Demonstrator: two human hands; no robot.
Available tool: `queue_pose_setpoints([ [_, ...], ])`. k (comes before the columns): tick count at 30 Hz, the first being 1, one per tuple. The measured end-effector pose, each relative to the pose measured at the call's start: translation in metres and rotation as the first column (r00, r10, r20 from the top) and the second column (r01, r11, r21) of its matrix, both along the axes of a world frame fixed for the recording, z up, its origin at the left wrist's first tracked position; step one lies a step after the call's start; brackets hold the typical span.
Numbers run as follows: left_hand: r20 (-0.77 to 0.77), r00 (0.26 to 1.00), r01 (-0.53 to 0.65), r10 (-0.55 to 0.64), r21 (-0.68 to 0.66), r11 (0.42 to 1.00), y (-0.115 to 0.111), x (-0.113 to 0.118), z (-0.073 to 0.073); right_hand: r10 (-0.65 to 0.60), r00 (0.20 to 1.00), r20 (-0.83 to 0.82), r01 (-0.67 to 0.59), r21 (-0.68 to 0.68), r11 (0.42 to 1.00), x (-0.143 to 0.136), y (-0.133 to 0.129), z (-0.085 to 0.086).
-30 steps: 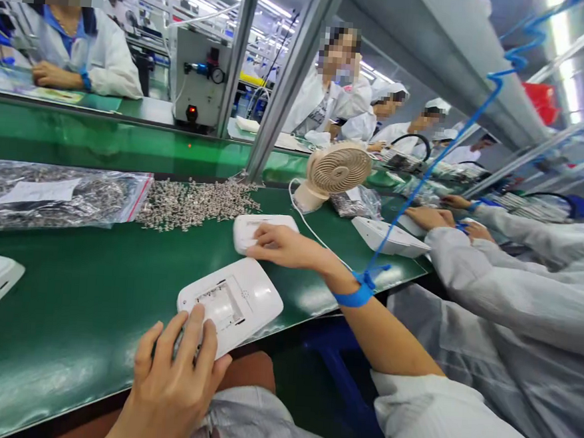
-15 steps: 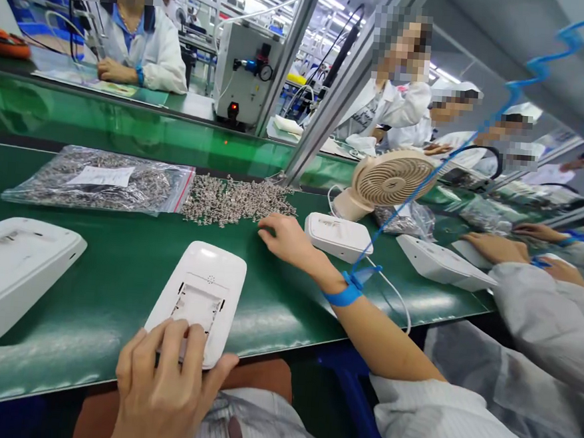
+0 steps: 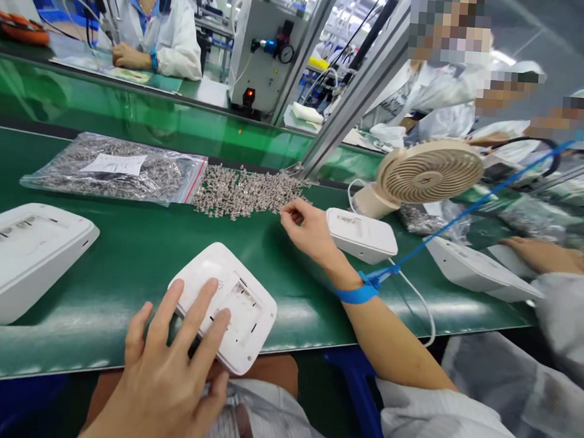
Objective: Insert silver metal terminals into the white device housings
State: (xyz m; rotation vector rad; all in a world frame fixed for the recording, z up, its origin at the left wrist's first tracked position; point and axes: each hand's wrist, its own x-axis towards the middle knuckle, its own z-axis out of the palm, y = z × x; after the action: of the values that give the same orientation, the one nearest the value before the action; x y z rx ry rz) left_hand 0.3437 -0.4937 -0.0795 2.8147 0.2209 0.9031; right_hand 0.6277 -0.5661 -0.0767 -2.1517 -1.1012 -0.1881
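Green table: The table (image 3: 134,251) runs beneath both hands and carries all the work.
Outer white housing: Well to the left of the left hand, an outer housing (image 3: 19,253) lies recess up, with metal-looking bits in the recess and no cover over it.
Clear bag: Beyond the left hand, a bag (image 3: 115,173) of small metal pieces lies flat and looks well filled, so plenty of supply seems left.
Housing in work: The near housing (image 3: 248,309) is under the left hand's fingertips, recess up, one corner reaching past the table's near edge.
Side housing: Just right of the right hand, a side housing (image 3: 361,236) also lies recess up, with no hand holding it.
Left hand: The left hand (image 3: 172,364) is spread, fingertips resting on the near housing, steadying rather than gripping it.
Right hand: The right hand (image 3: 308,230) is curled, thumb and forefinger close together at the pile's edge; whether a piece is between them cannot be told.
Open recess: Under the left hand, the recess is uncovered, with metal showing along one side; this housing looks partly done, its count of fitted pieces unclear.
Loose metal pieces: Just beyond the right hand, a broad pile (image 3: 248,192) remains on the table.
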Motion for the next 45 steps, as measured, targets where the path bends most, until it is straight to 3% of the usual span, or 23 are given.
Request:
queue_pose_setpoints([
  [3, -0.004, 0.989, -0.146, 0.149, 0.174, 0.974, -0.006, 0.007, 0.000, 0.053, 0.997, -0.057, -0.050, 0.051, 0.997, -0.009, -0.002, 0.001],
  [6, 0.031, 0.936, -0.339, 0.350, 0.343, 0.876, -0.021, 0.022, 0.001, 0.183, 0.981, -0.060, -0.179, 0.070, 0.981, -0.024, -0.002, 0.003],
  [8, 0.008, 0.909, -0.387, 0.416, 0.385, 0.838, -0.029, 0.033, 0.002, 0.255, 0.965, -0.059, -0.250, 0.080, 0.965, -0.035, -0.001, 0.005],
  [13, -0.058, 0.913, -0.358, 0.403, 0.358, 0.862, -0.038, 0.056, 0.002, 0.381, 0.916, -0.129, -0.368, 0.114, 0.923, -0.061, -0.005, 0.015],
  [18, -0.058, 0.892, -0.404, 0.449, 0.346, 0.847, -0.047, 0.067, -0.007, 0.453, 0.879, -0.150, -0.438, 0.122, 0.891, -0.072, -0.008, 0.016],
  [28, -0.015, 0.897, -0.412, 0.443, 0.339, 0.846, -0.051, 0.067, -0.012, 0.392, 0.914, -0.109, -0.383, 0.094, 0.919, -0.074, -0.008, 0.010],
  [38, -0.078, 0.914, -0.344, 0.398, 0.368, 0.864, -0.047, 0.067, -0.005, 0.273, 0.953, -0.130, -0.271, 0.038, 0.962, -0.076, -0.006, 0.009],
  [45, -0.061, 0.910, -0.362, 0.410, 0.367, 0.857, -0.048, 0.073, -0.004, 0.326, 0.915, -0.240, -0.313, 0.090, 0.945, -0.077, -0.019, 0.008],
])
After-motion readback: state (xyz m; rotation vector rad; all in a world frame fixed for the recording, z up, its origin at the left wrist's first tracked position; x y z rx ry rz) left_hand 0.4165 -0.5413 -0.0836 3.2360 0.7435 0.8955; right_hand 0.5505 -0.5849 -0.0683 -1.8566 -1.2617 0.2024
